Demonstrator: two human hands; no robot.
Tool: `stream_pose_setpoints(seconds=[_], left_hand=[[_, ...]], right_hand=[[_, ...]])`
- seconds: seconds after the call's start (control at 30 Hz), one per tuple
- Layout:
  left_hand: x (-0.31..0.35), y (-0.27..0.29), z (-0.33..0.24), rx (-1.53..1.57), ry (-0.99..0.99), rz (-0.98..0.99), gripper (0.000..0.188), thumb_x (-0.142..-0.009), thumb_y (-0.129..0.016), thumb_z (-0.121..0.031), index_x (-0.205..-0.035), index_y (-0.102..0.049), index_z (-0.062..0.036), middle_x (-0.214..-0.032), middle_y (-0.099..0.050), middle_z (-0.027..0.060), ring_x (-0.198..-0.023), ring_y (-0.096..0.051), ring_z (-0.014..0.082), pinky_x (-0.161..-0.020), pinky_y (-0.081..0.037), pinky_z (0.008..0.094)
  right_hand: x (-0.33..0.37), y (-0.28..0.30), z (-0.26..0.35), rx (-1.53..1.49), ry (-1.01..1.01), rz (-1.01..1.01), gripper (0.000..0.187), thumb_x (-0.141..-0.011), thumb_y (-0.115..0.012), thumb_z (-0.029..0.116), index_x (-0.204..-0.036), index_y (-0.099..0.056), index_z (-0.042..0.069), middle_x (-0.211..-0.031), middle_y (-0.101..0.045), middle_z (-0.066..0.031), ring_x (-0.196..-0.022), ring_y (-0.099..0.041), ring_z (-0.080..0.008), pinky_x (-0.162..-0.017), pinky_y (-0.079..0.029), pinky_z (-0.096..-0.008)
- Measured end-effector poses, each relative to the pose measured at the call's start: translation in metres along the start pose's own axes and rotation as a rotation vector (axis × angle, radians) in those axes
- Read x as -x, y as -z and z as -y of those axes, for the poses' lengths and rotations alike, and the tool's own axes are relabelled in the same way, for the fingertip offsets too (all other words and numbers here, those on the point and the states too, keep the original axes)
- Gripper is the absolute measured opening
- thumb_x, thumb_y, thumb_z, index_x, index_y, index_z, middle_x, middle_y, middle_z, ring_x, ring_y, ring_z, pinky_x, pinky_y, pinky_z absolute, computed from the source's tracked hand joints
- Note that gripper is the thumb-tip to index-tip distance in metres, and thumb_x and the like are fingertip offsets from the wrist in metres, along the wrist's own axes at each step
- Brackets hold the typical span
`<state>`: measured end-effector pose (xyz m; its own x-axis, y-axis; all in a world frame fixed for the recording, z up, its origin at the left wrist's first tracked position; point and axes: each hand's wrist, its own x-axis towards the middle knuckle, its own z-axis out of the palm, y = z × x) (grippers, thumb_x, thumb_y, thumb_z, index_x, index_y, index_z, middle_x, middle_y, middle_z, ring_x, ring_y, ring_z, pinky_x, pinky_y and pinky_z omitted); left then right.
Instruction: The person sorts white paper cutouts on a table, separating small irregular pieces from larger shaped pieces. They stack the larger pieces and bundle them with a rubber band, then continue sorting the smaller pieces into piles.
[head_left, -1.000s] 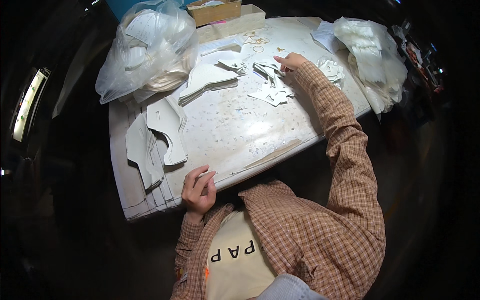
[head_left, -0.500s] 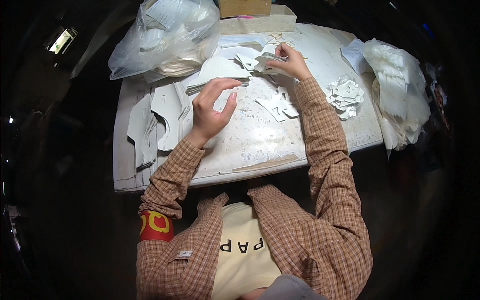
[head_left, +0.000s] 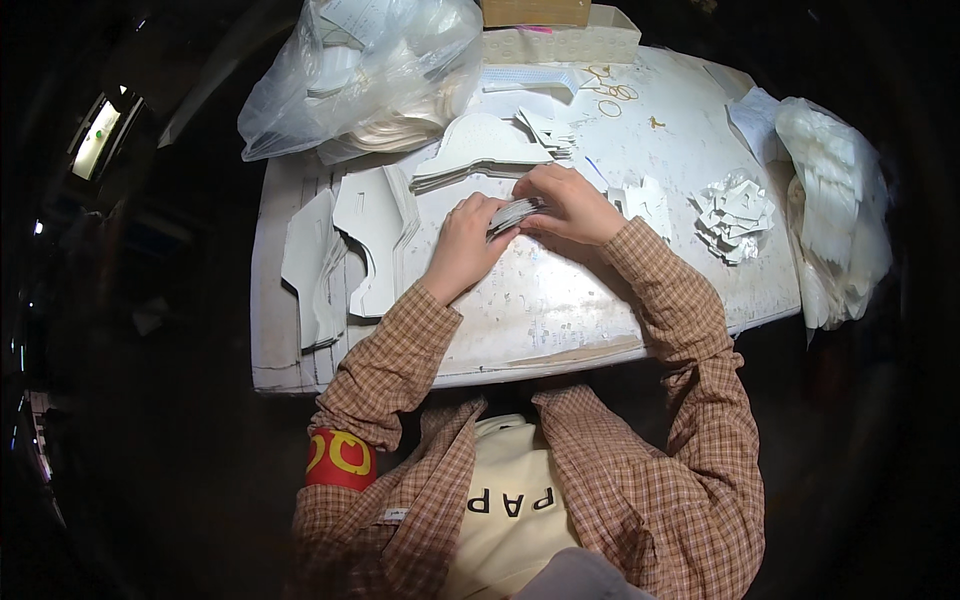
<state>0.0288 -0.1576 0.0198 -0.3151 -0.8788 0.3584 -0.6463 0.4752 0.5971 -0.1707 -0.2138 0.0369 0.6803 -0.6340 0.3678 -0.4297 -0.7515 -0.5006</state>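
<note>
Head view: left grip [head_left: 468, 240] and right grip [head_left: 574, 207] are holding a stack [head_left: 514, 214] between them, nearly closed on its ends, over the tabletop [head_left: 560, 305], contact beneath not showing. Both are apparently squaring it; the next move is probably calling for even edge pressure

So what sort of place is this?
Probably a workshop or small factory: shaped pale pieces lie in stacks on a scuffed worktable, a clear plastic bag holds more pale material, and a small bundle is being handled.
</note>
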Motion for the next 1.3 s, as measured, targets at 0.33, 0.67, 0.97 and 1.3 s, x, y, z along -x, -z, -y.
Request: stream_pose_setpoints(seconds=[0.33, 0.67, 0.97, 1.3], left_hand=[[-0.004, -0.002, -0.012, -0.016, 0.06, -0.148, 0.035, -0.077, -0.066, -0.011, -0.107, -0.05, -0.0006, -0.096, -0.057, 0.0167, -0.094, -0.055, 0.0375, -0.081, -0.045, 0.0419], [-0.003, 0.001, -0.009, -0.003, 0.01, -0.108, 0.034, -0.078, -0.066, -0.009, -0.106, -0.05, 0.0001, -0.096, -0.059, 0.0175, -0.079, -0.057, 0.0337, -0.072, -0.047, 0.0387], [0.0, -0.005, -0.041, 0.864, 0.221, -0.078, 0.035, -0.089, -0.06, -0.009, -0.119, -0.046, -0.0013, -0.111, -0.056, 0.0098, -0.097, -0.054, 0.0117, -0.08, -0.047, 0.0235], [0.001, -0.003, -0.033, 0.741, 0.268, -0.079, 0.012, -0.09, -0.056, -0.006, -0.1, -0.06, -0.0008, -0.097, -0.061, 0.0031, -0.086, -0.054, 0.0071, -0.072, -0.044, 0.02]], right_hand=[[0.005, -0.033, 0.031, -0.016, -0.026, 0.07, 0.069, -0.093, -0.049, 0.039, -0.141, -0.024, -0.005, -0.141, -0.03, -0.0283, -0.134, -0.026, -0.0397, -0.111, -0.023, -0.044], [0.007, -0.008, 0.029, 0.046, -0.001, 0.051, 0.055, -0.083, -0.065, 0.023, -0.13, -0.046, 0.001, -0.124, -0.052, -0.0232, -0.113, -0.052, -0.0372, -0.099, -0.041, -0.0408], [-0.004, 0.061, -0.007, -0.883, -0.3, -0.4, 0.04, -0.082, -0.07, 0.014, -0.116, -0.054, 0.003, -0.097, -0.063, -0.0053, -0.09, -0.06, -0.0092, -0.08, -0.049, -0.0236], [-0.009, 0.078, -0.128, -0.462, -1.038, -0.504, 0.061, -0.073, -0.077, 0.01, -0.124, -0.05, -0.008, -0.101, -0.065, -0.0187, -0.083, -0.064, -0.0148, -0.074, -0.053, -0.0231]])
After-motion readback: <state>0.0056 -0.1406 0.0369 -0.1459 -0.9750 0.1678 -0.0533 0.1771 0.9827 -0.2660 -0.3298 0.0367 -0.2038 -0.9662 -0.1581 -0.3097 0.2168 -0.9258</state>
